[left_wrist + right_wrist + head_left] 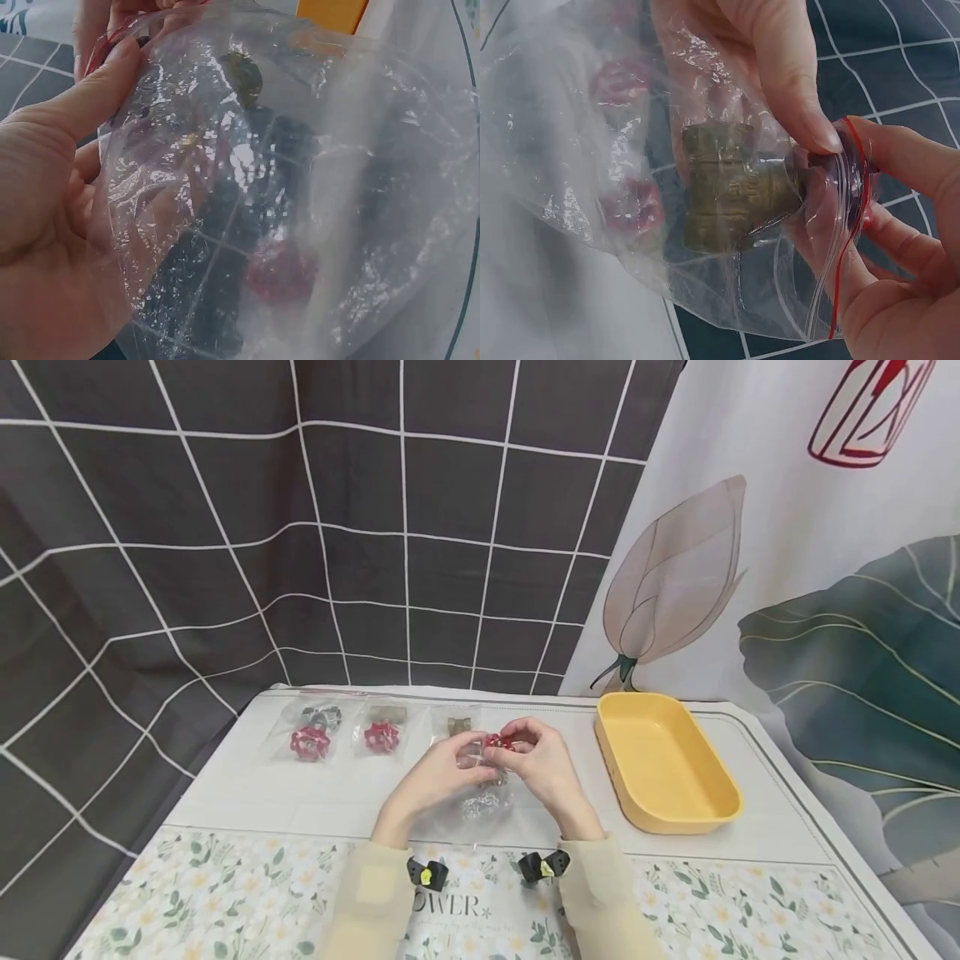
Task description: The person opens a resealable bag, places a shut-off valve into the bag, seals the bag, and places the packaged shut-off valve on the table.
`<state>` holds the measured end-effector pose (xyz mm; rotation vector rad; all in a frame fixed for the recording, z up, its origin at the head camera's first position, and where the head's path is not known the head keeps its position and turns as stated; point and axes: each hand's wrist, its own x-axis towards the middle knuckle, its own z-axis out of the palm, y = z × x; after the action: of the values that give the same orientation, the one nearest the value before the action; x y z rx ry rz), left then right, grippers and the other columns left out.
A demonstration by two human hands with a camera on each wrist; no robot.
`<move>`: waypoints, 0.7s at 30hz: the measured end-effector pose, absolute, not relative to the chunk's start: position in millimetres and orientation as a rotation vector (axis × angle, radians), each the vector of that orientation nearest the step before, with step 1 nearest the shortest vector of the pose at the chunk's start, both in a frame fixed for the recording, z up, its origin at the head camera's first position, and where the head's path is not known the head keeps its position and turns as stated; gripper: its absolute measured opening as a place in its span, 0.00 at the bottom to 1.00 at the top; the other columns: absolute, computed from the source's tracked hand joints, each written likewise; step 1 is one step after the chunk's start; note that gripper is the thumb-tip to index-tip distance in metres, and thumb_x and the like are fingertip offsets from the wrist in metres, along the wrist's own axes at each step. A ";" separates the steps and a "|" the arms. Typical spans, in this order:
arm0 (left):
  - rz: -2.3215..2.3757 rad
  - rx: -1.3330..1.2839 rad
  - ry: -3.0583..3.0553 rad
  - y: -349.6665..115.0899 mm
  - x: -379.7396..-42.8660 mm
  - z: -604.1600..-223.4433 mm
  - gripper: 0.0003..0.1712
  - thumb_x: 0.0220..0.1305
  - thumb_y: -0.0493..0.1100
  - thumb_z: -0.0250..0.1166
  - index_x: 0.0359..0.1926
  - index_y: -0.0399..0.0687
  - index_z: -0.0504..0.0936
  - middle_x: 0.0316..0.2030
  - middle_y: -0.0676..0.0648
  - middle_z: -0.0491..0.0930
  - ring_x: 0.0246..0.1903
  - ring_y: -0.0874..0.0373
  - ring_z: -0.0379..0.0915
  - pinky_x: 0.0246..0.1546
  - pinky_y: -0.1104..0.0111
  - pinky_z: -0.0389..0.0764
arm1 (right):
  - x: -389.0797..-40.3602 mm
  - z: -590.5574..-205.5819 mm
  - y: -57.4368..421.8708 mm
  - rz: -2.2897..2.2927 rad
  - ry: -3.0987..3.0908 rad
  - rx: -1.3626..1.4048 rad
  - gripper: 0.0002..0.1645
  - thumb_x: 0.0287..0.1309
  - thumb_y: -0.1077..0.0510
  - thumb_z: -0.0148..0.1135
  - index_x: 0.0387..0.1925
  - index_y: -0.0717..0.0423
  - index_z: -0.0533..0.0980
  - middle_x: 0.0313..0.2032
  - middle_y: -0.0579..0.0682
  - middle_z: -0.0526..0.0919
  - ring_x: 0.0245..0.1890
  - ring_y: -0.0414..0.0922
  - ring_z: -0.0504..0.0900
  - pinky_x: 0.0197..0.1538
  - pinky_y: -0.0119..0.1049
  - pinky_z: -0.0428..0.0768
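Both hands hold a clear zip bag [795, 277] with a red strip along its mouth. Inside it lies a brass valve [720, 187], its stem end toward the mouth. My left hand [435, 777] pinches the bag near the mouth, thumb on the film. At that mouth my right hand [546, 764] grips the valve's red handwheel [498, 742], mostly covered by fingers. In the left wrist view the loose bag film [360, 187] spreads out beside the left hand [45, 202].
Left on the white table [247, 785] lie two bagged valves with red handwheels, one bagged valve [310, 742] and another bagged valve [382, 737]. Behind the hands is a bagged brass piece [459, 725]. A yellow tray [667, 768] stands at right. A dark grid curtain [360, 568] hangs behind.
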<state>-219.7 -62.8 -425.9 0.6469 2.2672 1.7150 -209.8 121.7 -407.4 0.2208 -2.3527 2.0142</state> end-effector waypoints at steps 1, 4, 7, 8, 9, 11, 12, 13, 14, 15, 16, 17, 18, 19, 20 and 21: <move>1.721 0.646 2.283 -61.8 -220.2 -426.8 0.34 0.61 0.44 0.71 0.66 0.45 0.70 0.58 0.44 0.77 0.52 0.51 0.78 0.49 0.65 0.80 | -209.8 -407.8 121.0 2.022 -2.357 0.232 0.20 0.46 0.66 0.76 0.41 0.63 0.76 0.35 0.55 0.85 0.36 0.45 0.85 0.38 0.33 0.80; 1.743 0.639 2.323 -60.3 -221.6 -427.6 0.32 0.59 0.43 0.72 0.64 0.44 0.73 0.55 0.44 0.79 0.50 0.53 0.80 0.48 0.67 0.81 | -209.8 -408.1 119.4 2.057 -2.353 0.277 0.19 0.50 0.67 0.73 0.43 0.65 0.76 0.37 0.57 0.84 0.37 0.47 0.85 0.39 0.33 0.81; 1.746 0.635 2.366 -60.6 -223.2 -427.0 0.33 0.57 0.44 0.74 0.62 0.45 0.75 0.54 0.44 0.80 0.50 0.53 0.80 0.49 0.67 0.80 | -209.7 -406.0 118.8 2.096 -2.338 0.322 0.15 0.56 0.68 0.68 0.45 0.68 0.76 0.39 0.60 0.83 0.38 0.48 0.85 0.41 0.35 0.83; 1.751 0.634 2.364 -60.7 -223.2 -426.1 0.33 0.56 0.44 0.74 0.62 0.45 0.75 0.54 0.44 0.80 0.50 0.53 0.80 0.49 0.66 0.80 | -209.6 -404.7 119.1 2.097 -2.339 0.335 0.14 0.58 0.68 0.65 0.45 0.69 0.76 0.39 0.60 0.83 0.38 0.48 0.85 0.41 0.35 0.84; 1.751 0.631 2.371 -60.9 -223.2 -425.5 0.33 0.56 0.44 0.74 0.62 0.45 0.75 0.54 0.44 0.80 0.50 0.53 0.80 0.49 0.66 0.80 | -209.4 -403.3 119.7 2.089 -2.345 0.344 0.12 0.60 0.68 0.63 0.46 0.69 0.76 0.40 0.61 0.83 0.38 0.48 0.85 0.42 0.35 0.84; 1.762 0.630 2.371 -61.2 -223.1 -425.0 0.33 0.56 0.43 0.74 0.62 0.43 0.75 0.54 0.43 0.80 0.50 0.52 0.80 0.49 0.66 0.80 | -208.3 -400.5 121.4 2.055 -2.372 0.347 0.10 0.63 0.68 0.60 0.46 0.69 0.77 0.40 0.60 0.83 0.39 0.48 0.84 0.42 0.36 0.84; 1.772 0.629 2.374 -61.2 -222.9 -424.8 0.31 0.57 0.42 0.73 0.62 0.43 0.76 0.54 0.42 0.80 0.50 0.51 0.80 0.50 0.66 0.80 | -207.7 -399.3 122.6 2.030 -2.391 0.352 0.10 0.65 0.68 0.58 0.46 0.69 0.77 0.40 0.60 0.83 0.39 0.48 0.84 0.42 0.36 0.84; 1.787 0.630 2.370 -61.2 -222.6 -424.6 0.30 0.57 0.41 0.73 0.61 0.42 0.76 0.54 0.42 0.80 0.50 0.50 0.80 0.50 0.66 0.80 | -207.1 -398.1 123.8 2.004 -2.411 0.360 0.10 0.66 0.68 0.57 0.46 0.68 0.78 0.41 0.60 0.83 0.39 0.48 0.84 0.42 0.35 0.84; 1.800 0.628 2.366 -61.1 -222.5 -424.6 0.29 0.58 0.40 0.72 0.60 0.41 0.77 0.54 0.41 0.79 0.51 0.49 0.79 0.50 0.66 0.80 | -206.6 -397.2 125.0 1.971 -2.435 0.369 0.10 0.66 0.68 0.56 0.46 0.68 0.78 0.41 0.59 0.83 0.39 0.47 0.84 0.43 0.35 0.84; 1.810 0.627 2.364 -60.5 -222.5 -424.0 0.26 0.59 0.38 0.71 0.59 0.39 0.78 0.54 0.40 0.80 0.51 0.48 0.79 0.50 0.65 0.80 | -205.8 -396.0 125.8 1.919 -2.460 0.379 0.10 0.67 0.67 0.56 0.47 0.67 0.78 0.41 0.58 0.83 0.39 0.47 0.84 0.43 0.35 0.84; 1.828 0.634 2.356 -59.7 -222.9 -424.3 0.24 0.59 0.37 0.70 0.57 0.38 0.78 0.53 0.40 0.80 0.50 0.48 0.80 0.50 0.66 0.80 | -205.2 -395.2 126.5 1.864 -2.483 0.386 0.10 0.66 0.67 0.56 0.47 0.67 0.79 0.41 0.58 0.84 0.39 0.47 0.85 0.43 0.36 0.84; 1.843 0.634 2.352 -58.5 -223.2 -424.2 0.22 0.60 0.36 0.69 0.56 0.36 0.79 0.52 0.39 0.81 0.50 0.48 0.80 0.50 0.67 0.80 | -204.4 -394.1 126.9 1.801 -2.506 0.394 0.10 0.66 0.66 0.56 0.47 0.66 0.79 0.41 0.57 0.84 0.39 0.47 0.85 0.43 0.36 0.84; 1.851 0.634 2.356 -57.0 -223.6 -423.9 0.20 0.60 0.35 0.69 0.54 0.35 0.80 0.51 0.38 0.81 0.50 0.47 0.80 0.49 0.67 0.80 | -203.5 -392.9 127.0 1.743 -2.525 0.404 0.11 0.66 0.66 0.57 0.47 0.66 0.79 0.42 0.57 0.84 0.39 0.46 0.85 0.43 0.38 0.84; 1.867 0.633 2.354 -55.6 -223.7 -423.6 0.19 0.61 0.35 0.68 0.53 0.34 0.81 0.50 0.38 0.82 0.49 0.48 0.81 0.49 0.68 0.80 | -202.6 -391.8 126.9 1.686 -2.540 0.409 0.11 0.66 0.65 0.57 0.47 0.65 0.79 0.42 0.56 0.85 0.39 0.46 0.86 0.43 0.38 0.84; 1.883 0.634 2.354 -54.4 -224.0 -423.6 0.18 0.61 0.35 0.68 0.52 0.34 0.81 0.49 0.39 0.83 0.48 0.48 0.81 0.48 0.68 0.80 | -201.9 -391.0 127.3 1.618 -2.554 0.414 0.11 0.65 0.65 0.58 0.46 0.64 0.80 0.42 0.55 0.85 0.38 0.45 0.86 0.42 0.39 0.84; 1.902 0.638 2.353 -53.4 -224.4 -423.8 0.17 0.61 0.35 0.68 0.50 0.34 0.82 0.48 0.39 0.83 0.47 0.49 0.82 0.47 0.69 0.81 | -200.9 -389.7 128.1 1.547 -2.561 0.420 0.11 0.65 0.64 0.59 0.46 0.63 0.80 0.42 0.55 0.85 0.37 0.44 0.86 0.41 0.39 0.83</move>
<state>-224.4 -53.4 -423.8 0.6378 2.3529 1.9019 -200.9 128.1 -389.7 0.4198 -2.5608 1.5473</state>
